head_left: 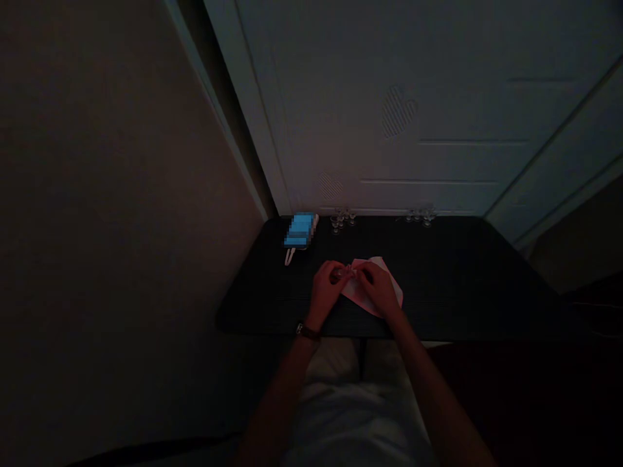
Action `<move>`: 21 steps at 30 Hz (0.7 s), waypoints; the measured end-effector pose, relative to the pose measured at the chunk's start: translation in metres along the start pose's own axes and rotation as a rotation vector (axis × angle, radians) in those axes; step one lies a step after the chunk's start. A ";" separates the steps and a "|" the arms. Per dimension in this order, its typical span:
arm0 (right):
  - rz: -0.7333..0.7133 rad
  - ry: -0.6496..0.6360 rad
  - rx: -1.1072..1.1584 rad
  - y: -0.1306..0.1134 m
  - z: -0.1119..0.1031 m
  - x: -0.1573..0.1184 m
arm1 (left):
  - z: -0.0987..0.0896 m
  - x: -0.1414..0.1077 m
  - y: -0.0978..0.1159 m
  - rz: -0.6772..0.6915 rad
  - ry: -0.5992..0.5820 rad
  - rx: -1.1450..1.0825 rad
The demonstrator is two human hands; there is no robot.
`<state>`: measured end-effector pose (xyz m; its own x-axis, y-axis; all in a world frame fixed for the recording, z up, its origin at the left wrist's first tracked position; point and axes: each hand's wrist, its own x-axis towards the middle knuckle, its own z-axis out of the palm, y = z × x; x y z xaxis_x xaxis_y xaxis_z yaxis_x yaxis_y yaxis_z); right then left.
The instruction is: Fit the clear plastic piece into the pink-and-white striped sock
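Note:
Above the dark tabletop, my left hand (329, 280) has its fingers curled around a small clear glass-like piece (348, 272); its exact kind is too dim to make out. My right hand (374, 279) meets it from the other side, thumb and fingertips pinched at the same piece. A pale pinkish cloth (361, 297) is spread on the table under both hands, partly hidden by the right one. Its edges show beyond the right wrist and fingers.
Two clusters of small clear stemmed pieces, left (342, 219) and right (421, 215), stand along the table's (467, 279) back edge. A blurred blue-screened device (300, 229) with a white looped cord (289, 256) lies back left. Behind rises a white panel (438, 110).

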<state>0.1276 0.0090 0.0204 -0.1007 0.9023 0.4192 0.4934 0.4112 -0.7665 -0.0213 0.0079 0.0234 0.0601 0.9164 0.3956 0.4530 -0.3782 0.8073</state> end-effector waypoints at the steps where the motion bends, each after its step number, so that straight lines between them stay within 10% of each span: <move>1: -0.001 0.000 0.004 0.000 0.000 0.000 | 0.000 0.000 -0.001 0.005 0.003 -0.008; 21: 0.018 0.000 -0.039 0.001 0.000 0.003 | 0.000 0.002 -0.001 -0.065 -0.041 -0.043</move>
<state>0.1276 0.0121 0.0209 -0.0916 0.9093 0.4059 0.5281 0.3899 -0.7544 -0.0221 0.0105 0.0232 0.0686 0.9433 0.3247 0.4185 -0.3227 0.8489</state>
